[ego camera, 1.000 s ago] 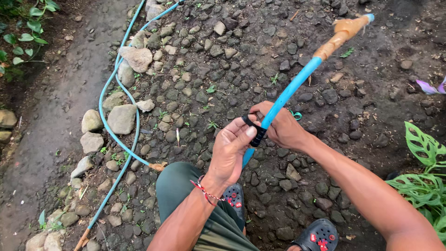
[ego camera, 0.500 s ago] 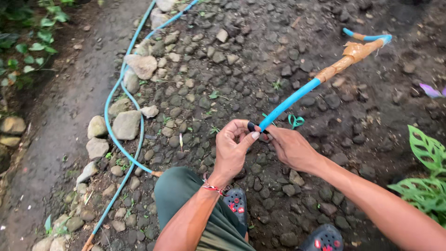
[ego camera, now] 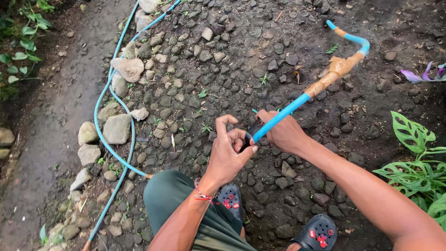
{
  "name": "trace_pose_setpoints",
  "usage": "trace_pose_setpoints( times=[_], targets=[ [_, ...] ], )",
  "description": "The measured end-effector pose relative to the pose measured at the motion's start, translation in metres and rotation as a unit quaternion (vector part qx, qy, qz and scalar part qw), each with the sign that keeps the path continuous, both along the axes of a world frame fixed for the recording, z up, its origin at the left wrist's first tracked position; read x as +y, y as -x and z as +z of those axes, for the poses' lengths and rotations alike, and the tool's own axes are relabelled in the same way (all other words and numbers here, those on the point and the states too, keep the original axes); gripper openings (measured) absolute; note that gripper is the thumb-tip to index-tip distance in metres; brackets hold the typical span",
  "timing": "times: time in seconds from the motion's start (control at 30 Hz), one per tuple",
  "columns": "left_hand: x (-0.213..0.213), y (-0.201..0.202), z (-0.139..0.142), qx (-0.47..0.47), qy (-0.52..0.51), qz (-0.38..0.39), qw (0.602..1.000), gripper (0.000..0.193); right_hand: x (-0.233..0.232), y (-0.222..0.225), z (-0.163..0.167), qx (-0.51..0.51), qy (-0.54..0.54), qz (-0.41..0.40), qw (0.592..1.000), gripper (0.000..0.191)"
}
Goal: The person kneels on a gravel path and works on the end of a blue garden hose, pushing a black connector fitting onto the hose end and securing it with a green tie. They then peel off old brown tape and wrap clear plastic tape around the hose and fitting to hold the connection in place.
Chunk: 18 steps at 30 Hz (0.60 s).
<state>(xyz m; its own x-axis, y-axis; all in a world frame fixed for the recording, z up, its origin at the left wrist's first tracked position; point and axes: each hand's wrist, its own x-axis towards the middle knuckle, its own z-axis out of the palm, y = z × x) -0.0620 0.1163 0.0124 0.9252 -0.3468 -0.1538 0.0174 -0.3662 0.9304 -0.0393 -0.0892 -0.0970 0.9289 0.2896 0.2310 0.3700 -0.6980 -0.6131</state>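
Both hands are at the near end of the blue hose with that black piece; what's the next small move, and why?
Probably steady the blue hose with the right hand and keep working the black piece at its end with the left hand. The left fingertips pinch right at the hose end, where the piece seems not yet settled; how it fits is hidden.

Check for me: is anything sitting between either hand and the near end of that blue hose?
Nothing visible does. Both the left hand and the right hand are already on the near end of the blue hose, with a small black piece held between them at its tip.
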Motion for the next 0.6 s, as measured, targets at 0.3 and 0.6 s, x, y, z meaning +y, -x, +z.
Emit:
trace_pose_setpoints(
  times=[0.3,0.6],
  targets=[
    [0.003,-0.013,-0.013,-0.202,0.015,0.082,0.976,0.035,0.024,0.046,0.071,0.126,-0.164,0.04,0.977,0.008],
    [-0.001,0.003,-0.005,-0.362,-0.034,-0.046,0.93,0.019,0.014,0.053,0.108,0.135,-0.111,-0.02,0.984,0.02]
  ],
)
